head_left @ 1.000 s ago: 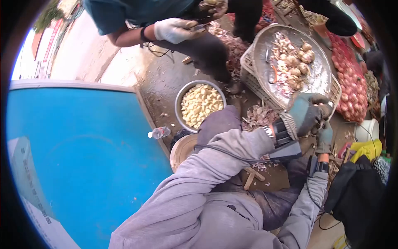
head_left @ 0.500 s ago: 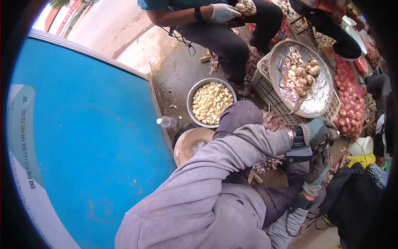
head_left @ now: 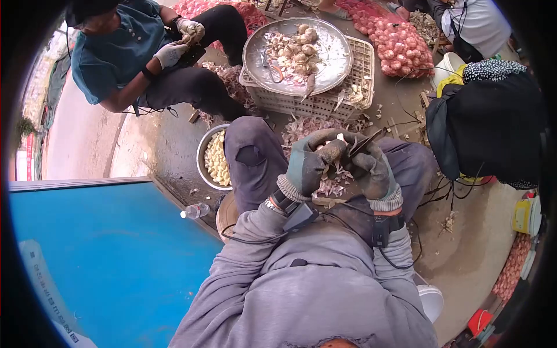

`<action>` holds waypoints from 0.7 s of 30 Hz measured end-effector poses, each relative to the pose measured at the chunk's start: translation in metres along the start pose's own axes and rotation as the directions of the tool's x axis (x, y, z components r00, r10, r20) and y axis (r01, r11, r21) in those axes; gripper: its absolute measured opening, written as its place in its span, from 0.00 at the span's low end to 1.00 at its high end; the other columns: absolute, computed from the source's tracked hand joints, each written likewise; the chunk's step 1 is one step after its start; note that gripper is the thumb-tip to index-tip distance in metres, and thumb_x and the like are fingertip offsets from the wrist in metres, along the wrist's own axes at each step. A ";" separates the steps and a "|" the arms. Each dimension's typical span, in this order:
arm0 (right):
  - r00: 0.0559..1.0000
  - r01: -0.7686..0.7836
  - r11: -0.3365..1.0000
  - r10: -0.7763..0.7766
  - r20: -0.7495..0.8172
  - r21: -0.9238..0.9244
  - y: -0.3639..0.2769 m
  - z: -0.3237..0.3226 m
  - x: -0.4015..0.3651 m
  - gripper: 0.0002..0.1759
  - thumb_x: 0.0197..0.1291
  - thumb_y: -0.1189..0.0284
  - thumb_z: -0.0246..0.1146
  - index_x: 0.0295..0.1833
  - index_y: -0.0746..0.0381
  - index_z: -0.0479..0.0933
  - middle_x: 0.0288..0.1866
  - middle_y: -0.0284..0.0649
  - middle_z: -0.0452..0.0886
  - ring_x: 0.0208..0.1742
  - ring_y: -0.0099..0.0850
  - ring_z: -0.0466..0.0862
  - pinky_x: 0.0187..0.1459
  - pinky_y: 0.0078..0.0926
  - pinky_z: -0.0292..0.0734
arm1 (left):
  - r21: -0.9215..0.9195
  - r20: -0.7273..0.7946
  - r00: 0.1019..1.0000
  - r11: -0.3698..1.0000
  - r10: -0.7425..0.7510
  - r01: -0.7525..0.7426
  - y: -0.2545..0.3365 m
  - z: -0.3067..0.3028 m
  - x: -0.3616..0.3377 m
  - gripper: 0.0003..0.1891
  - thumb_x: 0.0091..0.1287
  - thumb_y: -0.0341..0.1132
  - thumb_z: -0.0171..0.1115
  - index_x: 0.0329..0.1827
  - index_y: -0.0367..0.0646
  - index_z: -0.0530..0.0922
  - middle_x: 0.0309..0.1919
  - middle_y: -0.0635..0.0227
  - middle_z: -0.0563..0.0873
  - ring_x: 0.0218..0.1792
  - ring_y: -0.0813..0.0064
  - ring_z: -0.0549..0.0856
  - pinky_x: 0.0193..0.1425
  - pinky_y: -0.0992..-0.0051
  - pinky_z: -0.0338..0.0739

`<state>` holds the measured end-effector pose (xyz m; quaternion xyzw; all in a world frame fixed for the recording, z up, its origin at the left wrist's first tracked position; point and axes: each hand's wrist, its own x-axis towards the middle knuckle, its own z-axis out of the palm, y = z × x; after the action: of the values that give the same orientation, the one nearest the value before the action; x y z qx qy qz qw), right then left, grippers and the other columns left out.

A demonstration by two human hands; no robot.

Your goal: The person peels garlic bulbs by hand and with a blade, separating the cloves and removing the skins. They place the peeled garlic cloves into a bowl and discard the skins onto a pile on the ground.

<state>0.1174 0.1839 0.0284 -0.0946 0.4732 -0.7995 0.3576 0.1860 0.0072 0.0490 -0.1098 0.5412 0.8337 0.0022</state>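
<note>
Over my lap, my left hand (head_left: 313, 162) in a grey-green work glove is closed around a piece of garlic (head_left: 341, 137), whose pale tip shows between the fingers. My right hand (head_left: 374, 168), gloved alike, is closed close beside it on a small knife (head_left: 366, 142). The dark, narrow blade slants up and to the right; its handle is hidden in the glove. Papery garlic skins (head_left: 329, 187) lie beneath the hands. Beyond my knees, a round metal tray (head_left: 337, 69) bears garlic bulbs (head_left: 304, 43), loose cloves and an orange-handled tool (head_left: 277, 74).
The tray rests on a plastic crate (head_left: 362, 64). Left of my knee stands a metal basin (head_left: 201, 159) of peeled cloves, near a plastic bottle (head_left: 195, 211) and blue board (head_left: 116, 232). A co-worker (head_left: 116, 52) sits ahead left. Mesh garlic sacks (head_left: 400, 49) lie behind; dark cloth (head_left: 487, 122) is right.
My view has swung right, so the hands now appear centred. Both hands stay together over the lap; the garlic tip and blade now show. The co-worker's hands remain together.
</note>
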 end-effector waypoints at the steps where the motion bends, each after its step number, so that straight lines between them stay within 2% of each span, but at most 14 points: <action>1: 0.997 -0.004 0.995 -0.003 0.078 0.095 -0.004 0.007 -0.007 0.31 0.67 0.62 0.69 0.70 0.67 0.73 0.52 0.37 0.84 0.48 0.24 0.84 0.50 0.20 0.82 | 0.042 -0.044 0.997 0.997 -0.057 0.059 0.003 0.003 -0.005 0.17 0.73 0.42 0.66 0.57 0.39 0.86 0.35 0.72 0.87 0.28 0.87 0.79 0.29 0.83 0.72; 2: 0.988 -0.014 0.983 -0.014 0.153 0.185 -0.006 0.010 -0.014 0.32 0.67 0.63 0.68 0.71 0.67 0.72 0.54 0.38 0.84 0.52 0.26 0.85 0.54 0.23 0.82 | 0.060 -0.034 0.998 0.996 -0.056 0.058 0.003 0.007 -0.009 0.17 0.73 0.42 0.66 0.57 0.39 0.86 0.35 0.72 0.87 0.28 0.87 0.79 0.29 0.83 0.72; 4: 0.983 0.031 0.983 -0.062 0.171 0.182 -0.001 0.001 -0.027 0.31 0.69 0.64 0.68 0.72 0.67 0.72 0.55 0.38 0.84 0.54 0.27 0.85 0.56 0.25 0.83 | 0.103 -0.076 0.996 0.994 0.035 -0.027 -0.002 0.017 -0.014 0.14 0.74 0.35 0.65 0.57 0.38 0.86 0.33 0.72 0.87 0.28 0.86 0.80 0.28 0.81 0.72; 5: 0.994 0.010 0.995 -0.020 0.107 0.098 -0.001 -0.001 -0.034 0.30 0.70 0.65 0.67 0.72 0.66 0.72 0.55 0.38 0.84 0.54 0.26 0.85 0.56 0.24 0.82 | 0.216 -0.066 0.992 0.972 0.110 -0.094 -0.003 0.022 -0.015 0.14 0.73 0.35 0.66 0.57 0.38 0.86 0.34 0.71 0.87 0.28 0.86 0.80 0.28 0.81 0.73; 7: 0.999 -0.052 0.999 0.052 0.015 0.001 -0.001 -0.012 -0.041 0.25 0.72 0.66 0.65 0.69 0.66 0.75 0.54 0.38 0.86 0.51 0.24 0.86 0.55 0.24 0.83 | 0.196 -0.047 0.998 0.980 0.048 -0.038 -0.003 0.030 -0.017 0.15 0.73 0.36 0.66 0.57 0.38 0.86 0.34 0.70 0.87 0.27 0.85 0.80 0.28 0.81 0.73; 8: 0.999 -0.042 0.999 0.042 0.006 0.006 0.000 -0.017 -0.046 0.25 0.72 0.66 0.65 0.69 0.66 0.75 0.54 0.38 0.86 0.51 0.24 0.86 0.55 0.24 0.83 | 0.170 -0.041 0.999 0.985 -0.010 0.017 -0.003 0.033 -0.019 0.15 0.73 0.37 0.66 0.57 0.38 0.86 0.34 0.69 0.87 0.27 0.85 0.81 0.29 0.81 0.74; 11: 1.000 0.005 1.000 -0.005 -0.021 -0.003 0.010 -0.033 -0.056 0.22 0.73 0.64 0.66 0.64 0.66 0.79 0.50 0.37 0.88 0.47 0.23 0.87 0.49 0.22 0.83 | 0.240 -0.022 0.999 0.970 0.044 -0.038 -0.010 0.041 -0.022 0.14 0.73 0.35 0.67 0.56 0.38 0.86 0.33 0.70 0.87 0.26 0.85 0.80 0.28 0.81 0.73; 13: 0.974 0.092 0.996 -0.089 -0.210 0.004 0.017 -0.048 -0.056 0.19 0.73 0.63 0.67 0.60 0.65 0.81 0.46 0.36 0.89 0.42 0.21 0.87 0.43 0.20 0.82 | 0.301 -0.001 0.998 0.952 0.061 -0.057 -0.016 0.043 -0.020 0.14 0.72 0.35 0.67 0.56 0.39 0.86 0.33 0.71 0.86 0.26 0.86 0.80 0.28 0.81 0.73; 15: 0.958 0.137 0.989 -0.119 -0.261 0.051 0.009 -0.049 -0.061 0.18 0.72 0.63 0.67 0.59 0.64 0.82 0.45 0.35 0.89 0.41 0.20 0.86 0.41 0.19 0.81 | 0.451 0.021 0.994 0.886 0.108 -0.106 -0.024 0.045 -0.019 0.13 0.72 0.33 0.67 0.56 0.38 0.86 0.34 0.72 0.86 0.27 0.86 0.78 0.29 0.81 0.72; 16: 0.943 0.176 0.980 -0.142 -0.300 0.088 0.004 -0.048 -0.063 0.18 0.72 0.63 0.68 0.58 0.64 0.82 0.44 0.34 0.89 0.40 0.19 0.86 0.39 0.17 0.80 | 0.456 0.035 0.995 0.884 0.097 -0.102 -0.027 0.046 -0.017 0.13 0.72 0.33 0.67 0.56 0.38 0.86 0.34 0.72 0.86 0.27 0.86 0.78 0.29 0.81 0.72; 18: 0.930 0.202 0.978 -0.173 -0.323 0.058 -0.009 -0.035 -0.066 0.18 0.71 0.62 0.69 0.57 0.64 0.83 0.44 0.34 0.88 0.38 0.19 0.85 0.39 0.16 0.80 | 0.549 0.067 0.979 0.812 0.192 -0.197 -0.032 0.050 -0.015 0.13 0.71 0.30 0.68 0.56 0.37 0.86 0.36 0.73 0.85 0.31 0.86 0.78 0.34 0.81 0.73; 19: 0.921 0.220 0.975 -0.221 -0.322 -0.041 -0.014 -0.031 -0.068 0.18 0.70 0.63 0.69 0.57 0.64 0.83 0.44 0.33 0.88 0.38 0.19 0.85 0.39 0.16 0.80 | 0.551 0.072 0.981 0.812 0.182 -0.191 -0.034 0.053 -0.015 0.13 0.71 0.30 0.68 0.56 0.37 0.86 0.36 0.73 0.85 0.31 0.86 0.78 0.34 0.81 0.73; 21: 0.907 0.219 0.962 -0.263 -0.328 -0.166 -0.018 -0.029 -0.068 0.18 0.70 0.64 0.69 0.58 0.65 0.82 0.44 0.34 0.88 0.40 0.19 0.85 0.41 0.17 0.80 | 0.458 0.068 0.977 0.864 0.200 -0.209 -0.036 0.060 -0.013 0.14 0.69 0.28 0.69 0.56 0.36 0.86 0.38 0.72 0.85 0.36 0.85 0.78 0.40 0.81 0.74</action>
<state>0.1438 0.2544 0.0406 -0.0321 0.5626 -0.8104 0.1603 0.1927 0.0782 0.0422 -0.0406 0.7326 0.6772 -0.0552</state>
